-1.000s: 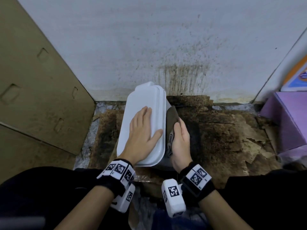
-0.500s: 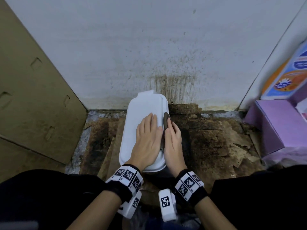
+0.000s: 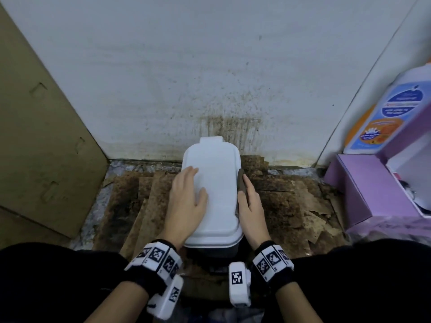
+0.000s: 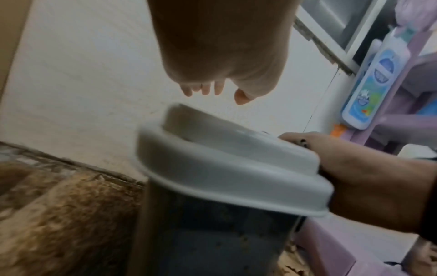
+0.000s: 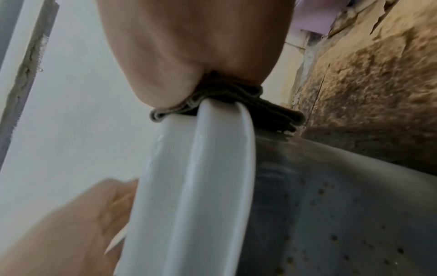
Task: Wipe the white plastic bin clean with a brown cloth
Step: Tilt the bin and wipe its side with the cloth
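Observation:
The white plastic bin [image 3: 217, 183] stands on the floor against the wall, its lid closed over a dark grey body [image 4: 212, 233]. My left hand [image 3: 186, 199] lies flat on the left part of the lid, fingers [image 4: 205, 89] straight. My right hand [image 3: 249, 206] sits at the lid's right rim [image 5: 196, 186] and grips the folded brown cloth [image 3: 241, 183], which is pressed over the rim edge. In the right wrist view the cloth [image 5: 236, 100] is wedged between my palm and the rim. My right fingertips are hidden.
Stained, peeling brown cardboard [image 3: 291, 201] covers the floor around the bin. A cardboard panel [image 3: 42, 136] leans at the left. At the right stands a purple box [image 3: 373, 190] with a white bottle [image 3: 384, 113]. The wall behind is spattered.
My left hand has slid from the lid's right side to its left side. My right hand keeps the cloth on the right rim, moved slightly farther along it.

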A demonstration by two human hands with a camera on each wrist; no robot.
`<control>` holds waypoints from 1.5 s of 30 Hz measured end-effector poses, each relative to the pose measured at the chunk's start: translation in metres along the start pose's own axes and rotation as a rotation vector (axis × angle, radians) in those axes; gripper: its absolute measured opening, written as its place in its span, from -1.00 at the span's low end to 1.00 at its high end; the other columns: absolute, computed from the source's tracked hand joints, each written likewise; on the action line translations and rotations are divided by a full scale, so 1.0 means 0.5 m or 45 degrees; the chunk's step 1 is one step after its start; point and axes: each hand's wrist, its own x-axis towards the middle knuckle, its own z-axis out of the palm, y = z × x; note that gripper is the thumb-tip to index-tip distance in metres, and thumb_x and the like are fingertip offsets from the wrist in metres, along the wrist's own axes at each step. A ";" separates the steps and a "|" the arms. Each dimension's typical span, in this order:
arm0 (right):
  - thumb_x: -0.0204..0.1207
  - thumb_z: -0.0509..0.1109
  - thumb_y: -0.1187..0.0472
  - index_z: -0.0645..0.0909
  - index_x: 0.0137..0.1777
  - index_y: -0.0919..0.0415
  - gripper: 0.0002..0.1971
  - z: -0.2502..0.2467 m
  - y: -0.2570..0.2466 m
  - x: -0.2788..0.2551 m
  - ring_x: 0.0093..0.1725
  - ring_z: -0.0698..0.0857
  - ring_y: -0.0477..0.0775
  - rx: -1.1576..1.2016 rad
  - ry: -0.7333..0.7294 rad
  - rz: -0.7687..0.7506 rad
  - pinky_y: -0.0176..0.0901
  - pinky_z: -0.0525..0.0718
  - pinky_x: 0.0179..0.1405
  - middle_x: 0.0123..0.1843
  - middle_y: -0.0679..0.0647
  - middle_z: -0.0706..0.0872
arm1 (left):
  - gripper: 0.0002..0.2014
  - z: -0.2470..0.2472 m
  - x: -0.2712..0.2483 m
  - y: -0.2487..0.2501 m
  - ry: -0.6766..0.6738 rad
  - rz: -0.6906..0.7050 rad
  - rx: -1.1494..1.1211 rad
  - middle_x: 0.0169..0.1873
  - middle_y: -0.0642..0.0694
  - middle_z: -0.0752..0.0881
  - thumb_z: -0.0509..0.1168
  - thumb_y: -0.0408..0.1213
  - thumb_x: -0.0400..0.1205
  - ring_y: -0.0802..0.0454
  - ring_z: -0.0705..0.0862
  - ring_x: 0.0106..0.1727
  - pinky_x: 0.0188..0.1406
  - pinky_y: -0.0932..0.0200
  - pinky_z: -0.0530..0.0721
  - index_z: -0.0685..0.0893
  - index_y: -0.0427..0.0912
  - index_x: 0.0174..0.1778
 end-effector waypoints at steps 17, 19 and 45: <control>0.52 0.38 -0.36 -0.10 0.74 -0.38 -0.09 -0.041 0.019 0.005 0.68 0.21 0.12 -0.092 -0.055 0.083 0.39 0.39 0.60 0.62 -0.11 0.28 | -0.10 0.022 -0.009 -0.034 -0.301 -0.524 -0.253 0.38 0.08 0.66 0.20 0.61 0.45 -0.03 0.68 0.31 0.31 -0.19 0.70 0.20 0.27 0.66; 0.48 0.38 -0.39 -0.08 0.74 -0.37 -0.07 -0.041 0.019 0.002 0.67 0.23 0.11 -0.086 -0.039 0.093 0.39 0.40 0.59 0.61 -0.12 0.28 | -0.01 0.019 -0.007 -0.029 -0.321 -0.535 -0.257 0.46 0.06 0.64 0.22 0.62 0.43 -0.06 0.69 0.34 0.32 -0.19 0.70 0.10 0.24 0.72; 0.64 0.25 -0.33 -0.50 0.72 -0.16 0.01 -0.014 -0.021 0.062 0.74 -0.20 0.07 -0.090 -0.085 0.119 0.27 0.19 0.68 0.74 -0.07 -0.23 | 0.03 -0.030 0.009 -0.030 -0.130 -0.657 -0.176 0.65 -0.17 0.37 0.30 0.45 0.54 -0.17 0.44 0.60 0.47 -0.16 0.48 0.09 -0.09 0.78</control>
